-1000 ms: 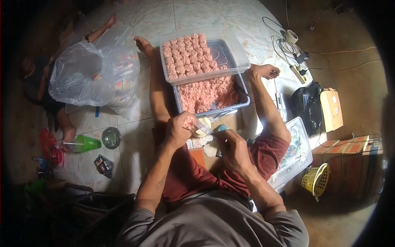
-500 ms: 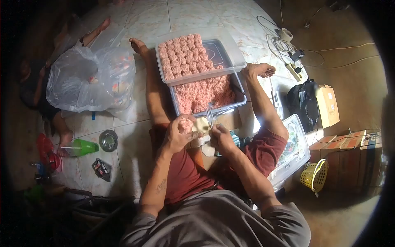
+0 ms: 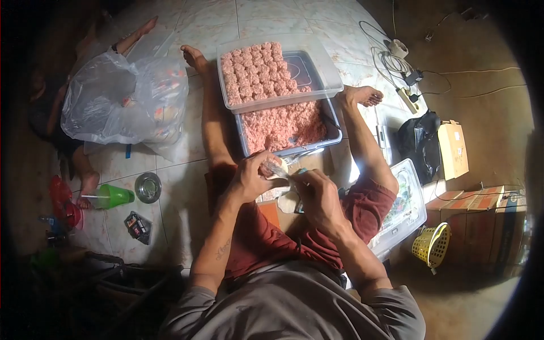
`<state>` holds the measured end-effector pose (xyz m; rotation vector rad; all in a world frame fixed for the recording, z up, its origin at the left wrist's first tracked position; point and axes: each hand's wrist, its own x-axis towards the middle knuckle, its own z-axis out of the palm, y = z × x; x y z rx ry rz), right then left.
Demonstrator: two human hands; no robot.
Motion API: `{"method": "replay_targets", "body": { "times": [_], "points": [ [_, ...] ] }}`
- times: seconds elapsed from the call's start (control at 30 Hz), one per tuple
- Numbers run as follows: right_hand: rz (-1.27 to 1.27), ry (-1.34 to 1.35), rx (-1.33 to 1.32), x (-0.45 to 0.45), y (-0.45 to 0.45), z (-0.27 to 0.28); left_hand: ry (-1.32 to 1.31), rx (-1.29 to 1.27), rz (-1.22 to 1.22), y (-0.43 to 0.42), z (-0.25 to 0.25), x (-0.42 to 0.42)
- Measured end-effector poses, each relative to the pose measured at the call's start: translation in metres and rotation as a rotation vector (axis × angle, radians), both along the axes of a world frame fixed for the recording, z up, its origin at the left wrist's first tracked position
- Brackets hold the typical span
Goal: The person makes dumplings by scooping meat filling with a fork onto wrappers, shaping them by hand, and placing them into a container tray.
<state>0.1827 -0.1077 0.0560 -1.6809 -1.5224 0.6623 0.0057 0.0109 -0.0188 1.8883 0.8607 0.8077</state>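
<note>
My left hand (image 3: 252, 177) is closed round a lump of pink minced mixture (image 3: 267, 167), just below the tubs. In my right hand (image 3: 317, 190) is a thin, shiny utensil (image 3: 280, 170) that reaches across to the lump; its shape is blurred. Beyond both hands, a lower tub (image 3: 335, 139) holds loose pink mixture (image 3: 283, 127). On it rests a clear tray (image 3: 326, 79) with rows of shaped pink lumps (image 3: 255, 73) on its left part. Pale round pieces (image 3: 288, 203) lie beneath my hands, partly hidden.
A large plastic bag (image 3: 122, 102) stands at the left near another person's legs. Below it are a green cup (image 3: 116, 196) and a metal dish (image 3: 148, 187). At the right are a clear box (image 3: 405, 209), a yellow basket (image 3: 432, 246), cartons (image 3: 470, 226) and cables.
From half a second ago, my right hand has risen and turned, bringing the utensil from upright to slanting against the lump. My left hand still holds the mixture.
</note>
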Motion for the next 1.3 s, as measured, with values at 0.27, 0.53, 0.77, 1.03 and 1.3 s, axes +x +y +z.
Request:
{"method": "replay_targets", "body": {
  "times": [0.27, 0.53, 0.77, 1.03, 1.3],
  "points": [
    [0.044, -0.042, 0.053, -0.001, 0.002, 0.002, 0.086, 0.185, -0.078, 0.011, -0.011, -0.003],
    [-0.082, 0.100, 0.059, 0.004, 0.001, -0.011, -0.074, -0.070, 0.036, 0.003, 0.016, 0.003],
    [-0.056, 0.253, -0.110, 0.004, 0.007, -0.019, -0.100, -0.052, 0.088, 0.002, 0.000, 0.012],
    [-0.003, 0.256, -0.097, -0.001, 0.008, -0.017, -0.153, 0.111, 0.142, 0.001, -0.004, 0.014],
    [-0.037, 0.253, -0.065, -0.003, 0.010, -0.013, -0.218, 0.049, 0.091, 0.000, 0.004, 0.005]
  ]
}}
